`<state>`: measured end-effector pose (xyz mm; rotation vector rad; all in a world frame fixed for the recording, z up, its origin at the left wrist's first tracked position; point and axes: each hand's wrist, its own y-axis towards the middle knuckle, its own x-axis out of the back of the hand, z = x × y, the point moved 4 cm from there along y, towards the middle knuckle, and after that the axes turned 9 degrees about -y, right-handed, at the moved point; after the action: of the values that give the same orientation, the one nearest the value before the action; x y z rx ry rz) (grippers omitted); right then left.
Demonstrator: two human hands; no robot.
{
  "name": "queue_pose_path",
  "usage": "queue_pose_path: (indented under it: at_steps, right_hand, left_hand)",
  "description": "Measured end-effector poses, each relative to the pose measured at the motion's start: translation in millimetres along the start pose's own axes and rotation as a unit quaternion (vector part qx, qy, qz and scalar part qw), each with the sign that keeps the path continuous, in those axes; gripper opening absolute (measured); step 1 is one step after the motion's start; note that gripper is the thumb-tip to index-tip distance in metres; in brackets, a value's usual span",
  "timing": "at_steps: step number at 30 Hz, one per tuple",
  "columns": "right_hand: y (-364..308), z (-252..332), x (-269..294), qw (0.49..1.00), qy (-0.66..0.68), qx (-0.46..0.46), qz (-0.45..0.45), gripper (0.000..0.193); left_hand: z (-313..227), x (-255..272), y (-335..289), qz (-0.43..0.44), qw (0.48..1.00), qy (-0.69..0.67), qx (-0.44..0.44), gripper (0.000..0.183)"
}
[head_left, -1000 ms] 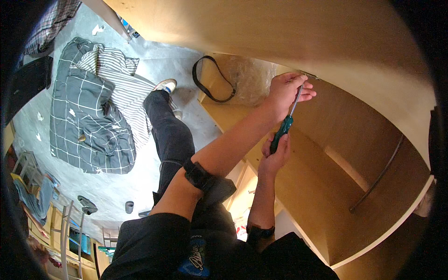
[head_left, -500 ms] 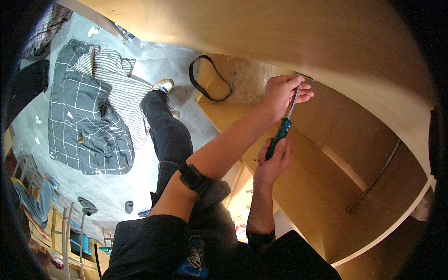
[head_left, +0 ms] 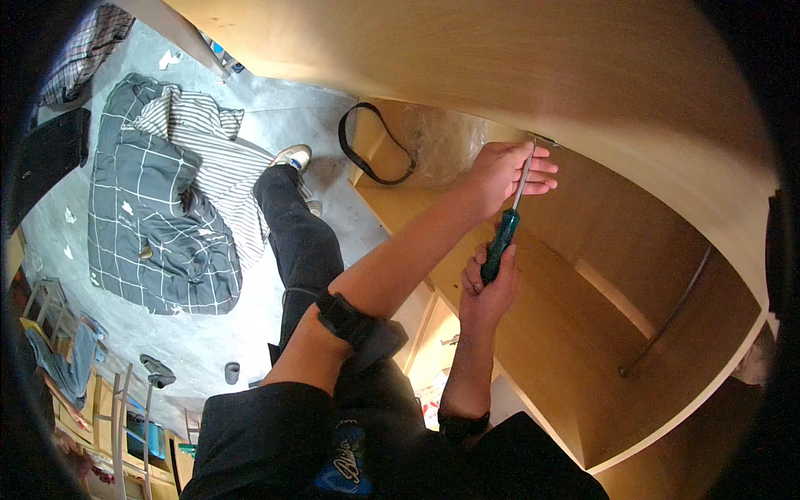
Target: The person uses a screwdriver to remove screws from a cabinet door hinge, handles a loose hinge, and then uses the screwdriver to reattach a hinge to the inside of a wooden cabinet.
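The screwdriver [head_left: 507, 221] slants away from the right hand [head_left: 489, 290], fingers wrapped round its handle [head_left: 500, 246], to the left hand [head_left: 502, 173], fingers partly spread, pinch unclear, nearer the wooden panel [head_left: 467, 58].

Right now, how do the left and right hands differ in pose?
The left hand is at the tip end of the screwdriver, while the right hand grips the green handle. The left hand has several fingers extended; the right hand is curled. The left hand is nearer the wooden panel than the right hand. Both are bare.
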<state>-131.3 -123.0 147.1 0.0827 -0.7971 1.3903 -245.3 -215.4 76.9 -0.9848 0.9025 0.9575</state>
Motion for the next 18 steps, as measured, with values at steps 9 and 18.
queue_pose_path:
  at_steps: [9, 18]
  right_hand:
    - [-20, -12, -21, 0.983, 0.180, -0.046, 0.002, 0.026]
    - [-11, -29, -18, 0.902, 0.365, -0.184, 0.138, 0.023]
  left_hand:
    - [-3, 15, 0, -0.045, 0.991, 0.113, -0.053, 0.036]
    - [-10, 5, -6, -0.102, 0.963, 0.250, 0.004, 0.033]
